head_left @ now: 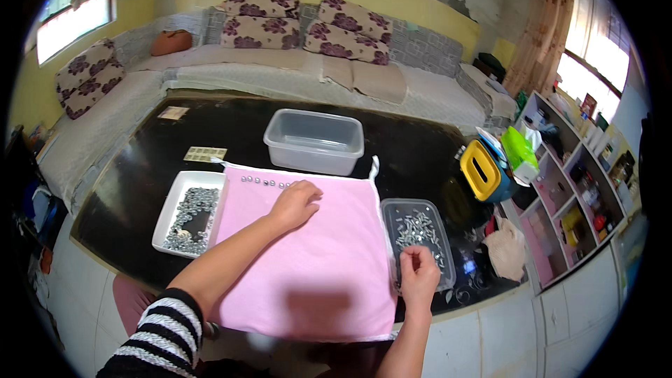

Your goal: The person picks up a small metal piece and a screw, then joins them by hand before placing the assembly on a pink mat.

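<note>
My left hand point(297, 204) rests low over the pink cloth point(308, 259), its fingers curled together. It is at the right end of a row of small round silver pieces point(257, 181) along the cloth's far edge. What its fingers hold, if anything, is hidden. To the right, my right hand point(420, 273) is pinched closed over the near part of a clear plastic container point(446, 255) with many small screw-like metal pieces point(418, 229) in it. Anything between those fingertips is too small to make out. A white tray point(162, 227) of small silver pieces point(199, 203) stands left of the cloth.
An empty translucent bin point(313, 159) stands beyond the cloth on the black table point(231, 126). A small patterned card point(205, 154) lies left of it. At the right are a yellow-and-blue box point(483, 171) and a shelf unit point(560, 196). A sofa point(273, 73) lines the back.
</note>
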Motion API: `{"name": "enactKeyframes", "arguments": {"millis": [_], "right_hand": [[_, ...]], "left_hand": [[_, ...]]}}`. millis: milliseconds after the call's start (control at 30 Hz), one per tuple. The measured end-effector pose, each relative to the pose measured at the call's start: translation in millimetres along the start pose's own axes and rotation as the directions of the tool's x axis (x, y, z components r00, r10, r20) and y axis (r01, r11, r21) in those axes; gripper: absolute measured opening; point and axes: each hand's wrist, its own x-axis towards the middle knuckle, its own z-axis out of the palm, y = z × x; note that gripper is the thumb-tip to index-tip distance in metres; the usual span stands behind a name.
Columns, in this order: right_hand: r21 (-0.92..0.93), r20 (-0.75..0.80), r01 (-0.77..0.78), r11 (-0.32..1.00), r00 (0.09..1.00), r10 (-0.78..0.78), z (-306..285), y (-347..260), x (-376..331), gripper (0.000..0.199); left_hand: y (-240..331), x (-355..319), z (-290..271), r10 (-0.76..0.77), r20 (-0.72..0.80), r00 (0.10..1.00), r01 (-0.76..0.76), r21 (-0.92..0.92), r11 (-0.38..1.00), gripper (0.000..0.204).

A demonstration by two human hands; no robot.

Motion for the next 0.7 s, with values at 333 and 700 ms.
{"name": "enactKeyframes", "arguments": {"millis": [333, 700], "right_hand": [[-0.2, -0.078, -0.133, 0.971, 0.99, 0.119, -35.4, 31.8, 2.0, 0.013], [-0.435, 0.109, 0.108, 0.894, 0.992, -0.067, 8.0, 30.1, 6.0, 0.01]], "left_hand": [[26.2, -84.5, -21.1, -0.115, 0.167, 0.979, 0.143, -0.171, 0.975, 0.019], [14.8, -92.6, -12.8, -0.037, 0.065, 0.997, 0.047, -0.17, 0.984, 0.018]]}}
